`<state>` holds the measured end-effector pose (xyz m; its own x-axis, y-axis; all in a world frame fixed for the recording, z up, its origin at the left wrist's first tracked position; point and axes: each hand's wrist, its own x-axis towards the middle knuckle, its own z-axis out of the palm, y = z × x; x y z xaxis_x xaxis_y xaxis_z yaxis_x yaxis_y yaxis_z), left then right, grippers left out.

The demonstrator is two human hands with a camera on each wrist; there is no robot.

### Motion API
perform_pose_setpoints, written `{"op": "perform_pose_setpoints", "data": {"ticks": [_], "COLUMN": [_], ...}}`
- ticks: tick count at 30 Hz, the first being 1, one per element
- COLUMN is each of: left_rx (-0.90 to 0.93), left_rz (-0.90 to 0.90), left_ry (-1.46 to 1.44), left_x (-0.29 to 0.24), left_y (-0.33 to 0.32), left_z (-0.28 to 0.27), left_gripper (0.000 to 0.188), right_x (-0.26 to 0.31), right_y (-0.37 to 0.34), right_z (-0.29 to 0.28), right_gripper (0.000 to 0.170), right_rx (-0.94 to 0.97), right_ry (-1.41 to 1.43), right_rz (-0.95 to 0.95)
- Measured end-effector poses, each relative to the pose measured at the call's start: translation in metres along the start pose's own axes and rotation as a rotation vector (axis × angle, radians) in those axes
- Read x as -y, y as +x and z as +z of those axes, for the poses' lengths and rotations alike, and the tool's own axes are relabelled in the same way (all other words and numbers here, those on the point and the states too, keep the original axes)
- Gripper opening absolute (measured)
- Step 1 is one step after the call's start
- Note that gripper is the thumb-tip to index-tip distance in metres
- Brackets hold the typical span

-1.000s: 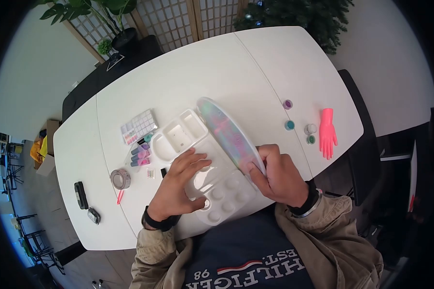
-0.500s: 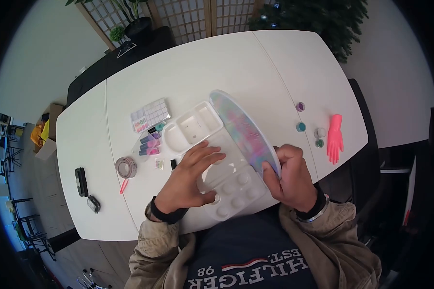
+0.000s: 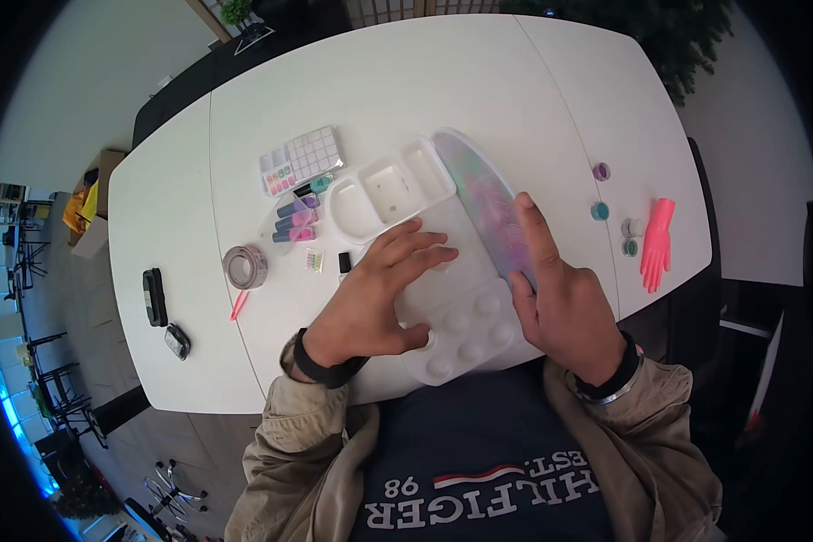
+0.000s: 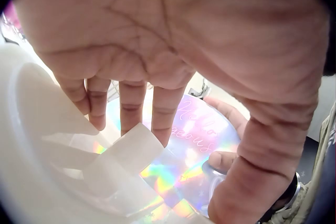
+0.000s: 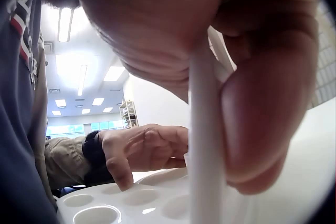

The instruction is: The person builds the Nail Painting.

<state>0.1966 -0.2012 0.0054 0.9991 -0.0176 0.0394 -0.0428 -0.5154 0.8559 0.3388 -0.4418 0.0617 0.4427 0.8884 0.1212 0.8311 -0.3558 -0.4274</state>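
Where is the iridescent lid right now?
In the head view, the iridescent lid runs along the right side of the white tray, its near end held in the right hand.

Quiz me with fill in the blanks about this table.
The right hand holds the lid, whose first lettered word is ____.
In the head view, the small bottles lie to the ____ of the lid.
The model hand is ____.
The small jar farthest from the person is ____.

Hello; left; pink; purple
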Motion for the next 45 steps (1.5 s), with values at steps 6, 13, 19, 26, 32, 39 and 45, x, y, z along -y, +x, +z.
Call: {"op": "perform_pose_setpoints", "data": {"ticks": [6, 13, 19, 26, 32, 39, 45], "left_rx": [-0.003, 0.016, 0.023, 0.027, 0.037, 0.037, 0.045], "left_rz": [0.014, 0.005, -0.011, -0.010, -0.014, 0.010, 0.025], "left_ry": [0.005, 0.034, 0.035, 0.021, 0.028, 0.059, 0.101], "left_x": [0.001, -0.001, -0.001, 0.004, 0.002, 0.001, 0.001], "left_y": [0.002, 0.004, 0.005, 0.006, 0.005, 0.002, 0.002], "left_z": [0.000, -0.001, -0.001, -0.005, -0.006, -0.006, -0.007], "left_gripper": [0.092, 0.088, 0.088, 0.088, 0.088, 0.092, 0.097], "right_x": [-0.003, 0.000, -0.001, -0.002, -0.004, -0.001, -0.014], "right_y": [0.001, 0.004, 0.001, 0.000, 0.003, -0.002, -0.007], "right_z": [-0.006, -0.008, -0.006, 0.003, 0.007, 0.013, 0.017], "right_gripper": [0.096, 0.097, 0.100, 0.098, 0.095, 0.092, 0.095], "right_rx": [0.038, 0.106, 0.125, 0.063, 0.022, -0.017, -0.097], "right_ry": [0.014, 0.034, 0.042, 0.042, 0.063, 0.046, 0.030], "right_rz": [0.015, 0.068, 0.062, 0.018, 0.014, 0.062, -0.033]}}
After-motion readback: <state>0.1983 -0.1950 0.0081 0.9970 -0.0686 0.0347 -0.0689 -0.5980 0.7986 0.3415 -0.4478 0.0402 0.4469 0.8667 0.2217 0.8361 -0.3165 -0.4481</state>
